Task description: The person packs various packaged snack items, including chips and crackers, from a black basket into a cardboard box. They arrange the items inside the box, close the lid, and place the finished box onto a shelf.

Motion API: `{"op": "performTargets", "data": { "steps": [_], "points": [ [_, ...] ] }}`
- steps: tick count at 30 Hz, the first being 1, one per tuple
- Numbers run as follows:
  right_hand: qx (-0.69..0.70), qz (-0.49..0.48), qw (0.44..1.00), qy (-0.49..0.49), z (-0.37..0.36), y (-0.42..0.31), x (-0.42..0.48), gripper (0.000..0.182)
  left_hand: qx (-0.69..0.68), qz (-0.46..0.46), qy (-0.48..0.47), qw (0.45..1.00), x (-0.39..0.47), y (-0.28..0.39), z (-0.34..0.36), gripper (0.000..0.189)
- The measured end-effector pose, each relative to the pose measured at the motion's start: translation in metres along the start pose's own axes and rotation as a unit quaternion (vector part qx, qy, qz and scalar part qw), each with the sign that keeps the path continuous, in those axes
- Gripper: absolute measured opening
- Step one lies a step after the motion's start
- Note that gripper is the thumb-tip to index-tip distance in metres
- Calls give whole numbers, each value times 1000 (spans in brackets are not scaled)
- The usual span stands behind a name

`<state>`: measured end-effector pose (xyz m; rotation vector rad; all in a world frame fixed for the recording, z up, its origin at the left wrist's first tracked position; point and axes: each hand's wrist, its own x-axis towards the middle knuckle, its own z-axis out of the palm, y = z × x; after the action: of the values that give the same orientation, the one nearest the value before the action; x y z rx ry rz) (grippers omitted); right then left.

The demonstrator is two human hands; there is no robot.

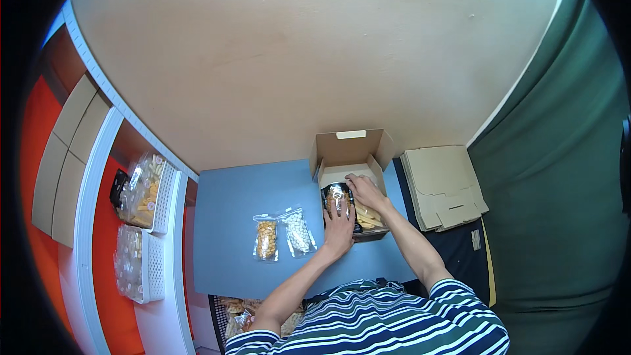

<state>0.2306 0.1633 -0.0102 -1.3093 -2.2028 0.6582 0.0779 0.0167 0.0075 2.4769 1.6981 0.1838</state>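
A black pouch with a clear window (pixel 338 191) lies in the left part of an opened cardboard box (pixel 349 150), brown snack pieces showing through it. My left hand (pixel 339 231) rests on the pouch's face and lower part with its fingers spread. At the pouch's upper right edge is my right hand (pixel 366 192), fingers bent; whether they grip it is hidden. Beside the pouch, under my right wrist, a clear bag of pale yellow sticks (pixel 367 218) fills the box's right side. Left of the box lie a clear pouch of white pieces (pixel 297 231) and one of orange-yellow pieces (pixel 266 239).
The box stands on a blue-grey tabletop (pixel 227 217) against a beige wall (pixel 296 59). Flattened cardboard boxes (pixel 443 182) are stacked at right. White baskets (pixel 157 266) of bagged snacks sit on the left shelf. A dark crate (pixel 217 313) with bags is below the near edge.
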Motion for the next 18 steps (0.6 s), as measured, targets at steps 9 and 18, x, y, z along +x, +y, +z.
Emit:
{"op": "performTargets", "data": {
  "steps": [9, 18],
  "points": [
    [-181, -73, 980, 27, -7, -2, -13, 34, -26, 32, 12, 999, 3, -9, -13, 110],
    [3, -17, 1000, -26, -16, -6, -32, 46, -59, 52, 8, 997, 10, -16, 6, 112]
  ]
}}
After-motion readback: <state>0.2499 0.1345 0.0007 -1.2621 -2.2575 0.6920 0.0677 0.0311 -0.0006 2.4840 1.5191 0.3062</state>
